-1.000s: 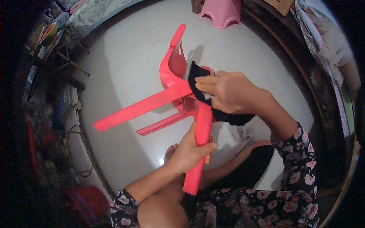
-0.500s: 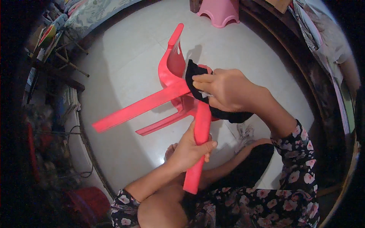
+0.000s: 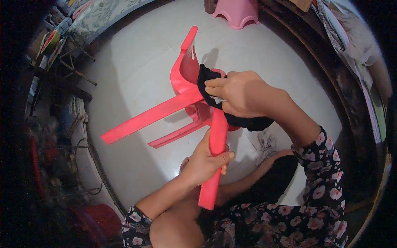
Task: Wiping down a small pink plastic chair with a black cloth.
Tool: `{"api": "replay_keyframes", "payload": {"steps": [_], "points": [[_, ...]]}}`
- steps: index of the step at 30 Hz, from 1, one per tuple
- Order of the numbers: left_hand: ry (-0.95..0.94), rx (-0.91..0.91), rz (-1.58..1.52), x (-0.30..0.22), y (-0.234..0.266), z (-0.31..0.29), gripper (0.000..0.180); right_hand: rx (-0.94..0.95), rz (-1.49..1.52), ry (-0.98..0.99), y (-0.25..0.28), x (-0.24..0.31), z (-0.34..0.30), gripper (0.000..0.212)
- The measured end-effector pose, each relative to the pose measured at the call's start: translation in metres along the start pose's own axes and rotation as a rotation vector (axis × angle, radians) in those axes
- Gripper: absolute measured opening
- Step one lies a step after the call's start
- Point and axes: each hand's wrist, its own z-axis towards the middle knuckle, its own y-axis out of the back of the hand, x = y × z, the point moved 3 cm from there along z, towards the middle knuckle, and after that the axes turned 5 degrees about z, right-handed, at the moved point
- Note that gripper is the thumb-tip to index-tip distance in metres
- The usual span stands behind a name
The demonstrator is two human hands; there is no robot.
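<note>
A small pinkish-red plastic chair (image 3: 185,78) is tipped over in front of me, its legs pointing left and toward me. My left hand (image 3: 206,161) is wrapped round the nearest leg, thumb across its front. A black cloth (image 3: 250,122) lies bunched over the chair's side by the leg joint. My right hand (image 3: 242,93) presses that cloth against the chair with its fingers bent. A bit of white shows beneath the right fingers; I cannot make out what it is. The cloth hides part of the seat.
A pink stool (image 3: 236,13) stands on the tiled floor at the far side. Dark furniture runs along the right, with draped cloth and plastic (image 3: 351,37). A red container (image 3: 97,221) sits at the lower left, below stacked papers (image 3: 78,108). My bent legs are close beneath the chair.
My right hand has shifted slightly left and up with the black cloth. The chair and my left hand have hardly moved.
</note>
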Motion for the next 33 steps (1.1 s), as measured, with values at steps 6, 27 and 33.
{"api": "replay_keyframes", "payload": {"steps": [6,27,33], "points": [[-0.016,0.013,0.013,-0.001,-0.001,-0.004,0.058,-0.187,0.003,0.050,-0.015,0.018,-0.056,0.049],[-0.102,0.062,-0.155,0.020,0.004,-0.003,0.086,-0.253,0.172,-0.047,-0.014,0.015,-0.041,0.044],[-0.043,0.001,-0.188,0.017,0.006,-0.007,0.080,-0.251,0.145,-0.009,-0.012,0.019,-0.039,0.039]]}}
